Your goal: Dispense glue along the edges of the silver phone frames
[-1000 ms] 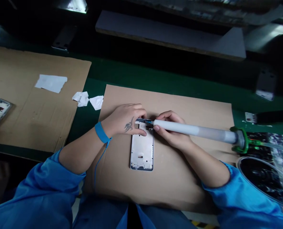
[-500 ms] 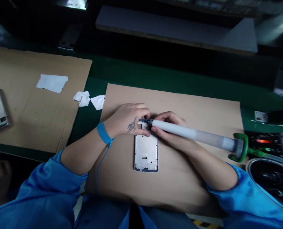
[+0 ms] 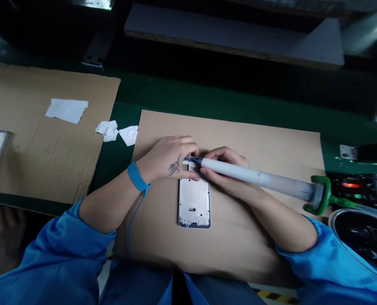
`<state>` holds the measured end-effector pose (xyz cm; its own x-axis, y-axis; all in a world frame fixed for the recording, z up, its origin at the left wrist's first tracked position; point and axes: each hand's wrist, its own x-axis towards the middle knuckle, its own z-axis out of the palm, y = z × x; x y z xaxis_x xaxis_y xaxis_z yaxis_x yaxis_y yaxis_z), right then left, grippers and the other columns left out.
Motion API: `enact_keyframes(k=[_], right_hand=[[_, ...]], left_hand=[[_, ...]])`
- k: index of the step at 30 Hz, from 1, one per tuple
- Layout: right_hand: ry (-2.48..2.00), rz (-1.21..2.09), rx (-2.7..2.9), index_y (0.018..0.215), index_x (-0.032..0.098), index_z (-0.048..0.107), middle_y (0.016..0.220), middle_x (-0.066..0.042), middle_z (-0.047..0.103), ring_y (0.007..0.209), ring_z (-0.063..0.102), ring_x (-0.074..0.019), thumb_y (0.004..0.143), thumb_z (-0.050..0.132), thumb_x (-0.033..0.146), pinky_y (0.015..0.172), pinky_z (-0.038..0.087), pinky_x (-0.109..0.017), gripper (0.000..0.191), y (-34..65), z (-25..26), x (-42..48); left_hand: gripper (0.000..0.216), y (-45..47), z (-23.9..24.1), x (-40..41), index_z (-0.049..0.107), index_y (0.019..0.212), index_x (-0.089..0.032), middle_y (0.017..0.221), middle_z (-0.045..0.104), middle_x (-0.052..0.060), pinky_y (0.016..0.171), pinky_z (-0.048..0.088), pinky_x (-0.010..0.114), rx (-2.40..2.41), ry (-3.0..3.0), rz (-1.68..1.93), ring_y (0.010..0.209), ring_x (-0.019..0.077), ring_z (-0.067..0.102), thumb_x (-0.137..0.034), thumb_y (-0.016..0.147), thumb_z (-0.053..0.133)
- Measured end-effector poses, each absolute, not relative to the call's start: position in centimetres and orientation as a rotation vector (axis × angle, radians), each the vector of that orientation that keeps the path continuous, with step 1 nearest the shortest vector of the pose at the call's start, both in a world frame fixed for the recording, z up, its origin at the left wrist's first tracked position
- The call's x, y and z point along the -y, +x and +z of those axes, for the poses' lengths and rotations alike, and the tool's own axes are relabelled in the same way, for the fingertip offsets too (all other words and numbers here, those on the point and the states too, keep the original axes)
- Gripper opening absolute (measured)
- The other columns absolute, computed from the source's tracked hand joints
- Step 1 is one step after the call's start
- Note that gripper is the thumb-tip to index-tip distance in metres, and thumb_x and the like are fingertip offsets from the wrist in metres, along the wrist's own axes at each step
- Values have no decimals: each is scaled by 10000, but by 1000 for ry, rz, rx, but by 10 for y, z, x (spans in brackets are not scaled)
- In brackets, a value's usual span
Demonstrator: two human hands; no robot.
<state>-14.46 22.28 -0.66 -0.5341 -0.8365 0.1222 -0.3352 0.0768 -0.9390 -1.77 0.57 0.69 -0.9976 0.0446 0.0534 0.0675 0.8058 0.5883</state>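
Green counter, cardboard mat [image 3: 271, 140] at frame centre: left hand [image 3: 169, 159] still pins the phone frame [image 3: 194, 203] flat, right hand [image 3: 228, 171] keeps its grip pinched on the syringe dispenser [image 3: 258, 178], nozzle barely shifted along the frame's top edge.

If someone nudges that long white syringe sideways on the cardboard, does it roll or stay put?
Probably rolls a little: the syringe barrel looks round and smooth. The green cap flares wider than the barrel and a tube runs off it, so both likely check the roll. It looks stiff. Right hand grips it near the tip.
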Motion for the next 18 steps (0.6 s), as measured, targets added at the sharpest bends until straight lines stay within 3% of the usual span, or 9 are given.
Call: enact_keyframes(k=[18], right_hand=[[-1144,-1402,-1937,972,257,724,804,-6,774,640,683,-164,876,920,343,568,529,-275,235,-145,-4,-224]], left_hand=[[529,-17,9,-7,749,1054,-200,1069,737,28,772,400,333,2953,-81,-964,910,215,671,-567,800,1033]])
